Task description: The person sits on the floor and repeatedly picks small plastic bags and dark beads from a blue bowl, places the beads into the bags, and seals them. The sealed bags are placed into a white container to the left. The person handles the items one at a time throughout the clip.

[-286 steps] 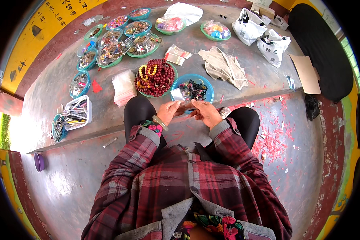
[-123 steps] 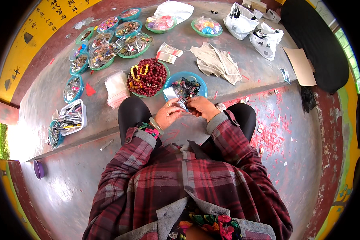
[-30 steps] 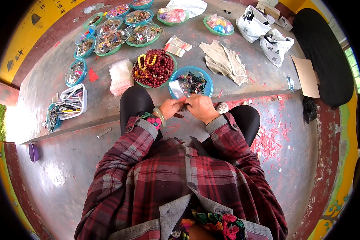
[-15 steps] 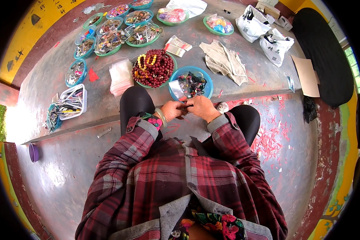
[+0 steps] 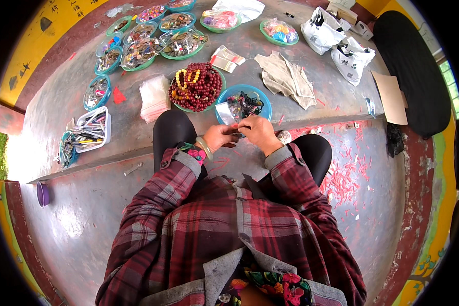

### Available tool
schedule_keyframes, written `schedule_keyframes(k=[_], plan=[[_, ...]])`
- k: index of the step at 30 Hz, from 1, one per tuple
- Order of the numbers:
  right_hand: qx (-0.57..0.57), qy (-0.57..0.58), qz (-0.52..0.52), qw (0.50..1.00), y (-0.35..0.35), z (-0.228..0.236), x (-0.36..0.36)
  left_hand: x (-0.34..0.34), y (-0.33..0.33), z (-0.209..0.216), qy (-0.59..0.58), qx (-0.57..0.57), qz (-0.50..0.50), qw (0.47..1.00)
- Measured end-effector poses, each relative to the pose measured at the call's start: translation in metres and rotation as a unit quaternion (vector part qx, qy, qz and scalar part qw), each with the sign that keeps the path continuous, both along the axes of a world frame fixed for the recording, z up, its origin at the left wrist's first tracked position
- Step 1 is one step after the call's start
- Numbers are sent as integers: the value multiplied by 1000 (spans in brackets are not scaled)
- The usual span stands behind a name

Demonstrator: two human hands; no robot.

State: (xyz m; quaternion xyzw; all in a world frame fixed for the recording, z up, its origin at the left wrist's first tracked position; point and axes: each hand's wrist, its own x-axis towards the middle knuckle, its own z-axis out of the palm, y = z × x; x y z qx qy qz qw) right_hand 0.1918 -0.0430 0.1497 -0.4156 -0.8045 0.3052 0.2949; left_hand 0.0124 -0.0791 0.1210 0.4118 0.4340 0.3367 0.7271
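My left hand (image 5: 220, 137), with a pale bangle at its wrist, and my right hand (image 5: 258, 133) meet between my knees. Their fingertips are pinched together over something small and partly dark that I cannot make out. Just beyond them sits a blue bowl (image 5: 266, 115) of dark cords and colourful small pieces. A clear plastic packet (image 5: 224, 112) lies at the bowl's left side, close to my left fingers. To the left of it, a green bowl (image 5: 222, 88) is heaped with dark red bead strings (image 5: 201, 92), with yellow beads (image 5: 187, 77) on top.
A stack of clear bags (image 5: 154, 98) and a beige cloth (image 5: 286, 79) lie on the raised ledge. Bowls of packaged trinkets (image 5: 137, 52) stand far left, near a white basket of pens (image 5: 108, 125). White plastic bags (image 5: 353, 60) stand right. Red scraps (image 5: 341, 176) litter the lower floor.
My right hand has shifted slightly up and left, its fingertips rising over the left ones. The left fingers have spread a little beneath. The bowls and other things have stayed put.
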Motion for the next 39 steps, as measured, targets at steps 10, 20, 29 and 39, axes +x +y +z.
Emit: schedule_keyframes(k=[10, 20, 29, 39], plan=[[143, -73, 64, 985, -2, -3, -2, 0, 1, -11, -3, 19, -31, 999], [-3, -2, -4, 1000, 1, -3, -2, -1, 3, -9, -29, -17, 27, 999], [55, -19, -22, 998, -2, 9, -2, -2, 1, -3, -85, -23, 22, 996], [147, -22, 14, 989, 1, 5, -4, -2, 0, -7, -47, -10, 33, 998]])
